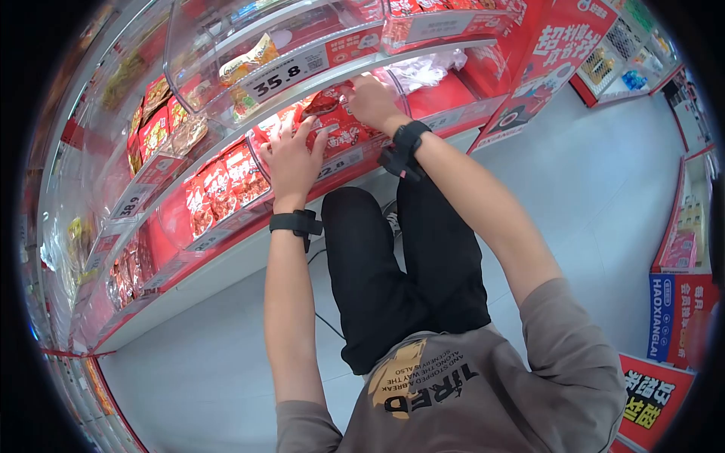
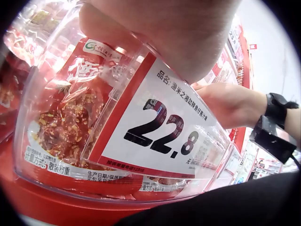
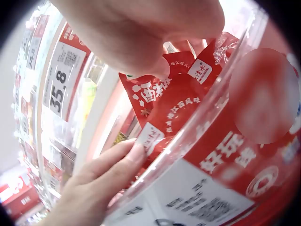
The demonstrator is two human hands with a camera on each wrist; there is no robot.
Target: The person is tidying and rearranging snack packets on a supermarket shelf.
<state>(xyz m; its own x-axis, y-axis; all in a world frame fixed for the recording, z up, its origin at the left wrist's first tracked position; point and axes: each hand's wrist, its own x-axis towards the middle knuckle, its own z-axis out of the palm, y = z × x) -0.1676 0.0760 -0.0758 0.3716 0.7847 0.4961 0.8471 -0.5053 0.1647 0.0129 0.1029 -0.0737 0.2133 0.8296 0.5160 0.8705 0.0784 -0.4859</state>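
Red snack packets [image 1: 343, 128] fill a clear bin on the lower shelf. My left hand [image 1: 294, 158] lies over its left part, fingers spread; in the right wrist view its fingertips [image 3: 134, 153] touch a red packet's white label. My right hand [image 1: 374, 102] reaches in from the right and, in the right wrist view, pinches a raised red packet [image 3: 155, 92] between thumb and fingers; its fingertips are partly hidden. In the left wrist view, my left palm [image 2: 169, 33] is above the 22.8 price tag [image 2: 155, 122], with my right hand [image 2: 228, 101] beyond.
Above the bin runs a shelf edge with a 35.8 tag [image 1: 291, 75]. More packets [image 1: 226, 189] lie in a bin to the left, white plastic bags [image 1: 430, 69] to the right. A red sign panel [image 1: 555, 45] stands at the right end. My legs are close beneath the shelf.
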